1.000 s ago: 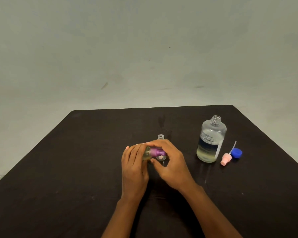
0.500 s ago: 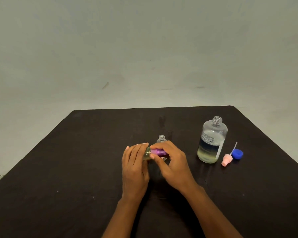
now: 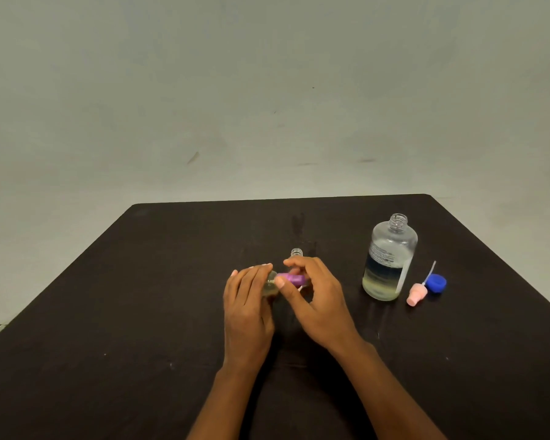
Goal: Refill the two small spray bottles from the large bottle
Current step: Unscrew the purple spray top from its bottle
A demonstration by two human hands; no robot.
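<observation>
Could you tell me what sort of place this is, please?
Probably a bare room set up for this task: a dark table before a blank grey wall, bearing the large bottle, blue cap and pink sprayer. The left hand and right hand grip a small bottle.

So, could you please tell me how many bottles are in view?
3. The large bottle stands uncapped on the right. A purple-topped spray bottle is held sideways between the left hand and right hand. An open-necked small bottle stands behind the right hand, mostly hidden.
</observation>
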